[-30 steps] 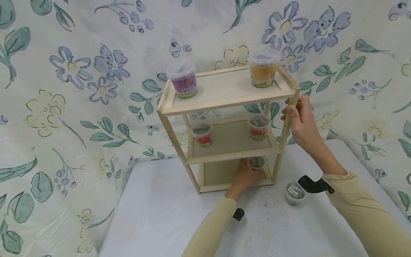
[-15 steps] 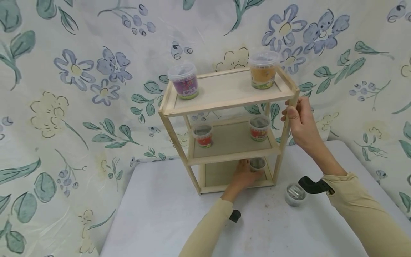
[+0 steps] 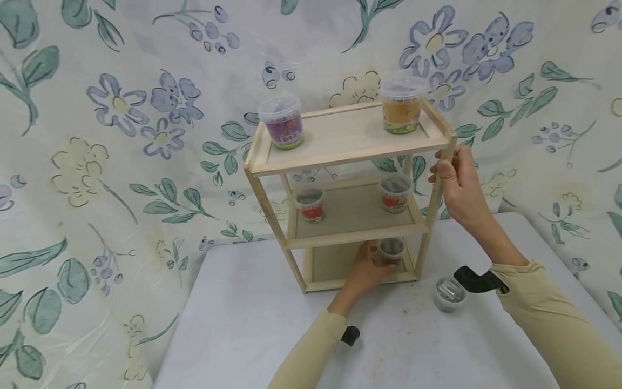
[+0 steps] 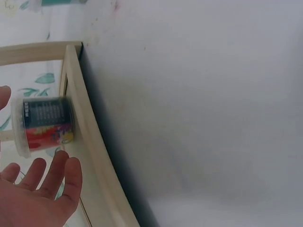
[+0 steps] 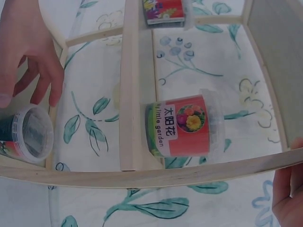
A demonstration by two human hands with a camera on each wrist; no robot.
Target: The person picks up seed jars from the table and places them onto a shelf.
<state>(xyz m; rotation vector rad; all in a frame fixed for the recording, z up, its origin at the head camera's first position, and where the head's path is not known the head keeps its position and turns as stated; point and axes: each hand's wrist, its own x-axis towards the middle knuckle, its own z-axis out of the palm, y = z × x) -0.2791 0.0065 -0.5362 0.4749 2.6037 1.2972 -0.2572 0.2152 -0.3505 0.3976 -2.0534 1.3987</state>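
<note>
A three-tier wooden shelf stands on the table. My right hand grips its right front post near the top, thumb in front. On the bottom tier sits a small clear-lidded tub with a red and dark label. My left hand is beside this tub, fingers spread and apart from it. The left wrist view shows a gap between the fingertips and the tub. In the right wrist view the left hand hangs loosely over the tub, and only part of my right hand shows.
Two red-labelled tubs, a left one and a right one, stand on the middle tier. A purple tub and an orange tub stand on top. Another tub sits on the white table. Floral sheeting hangs behind.
My left hand has drawn slightly left, off the bottom-tier tub, and its fingers have spread. More of that tub shows. My right hand still grips the post. The head view has shifted a little.
</note>
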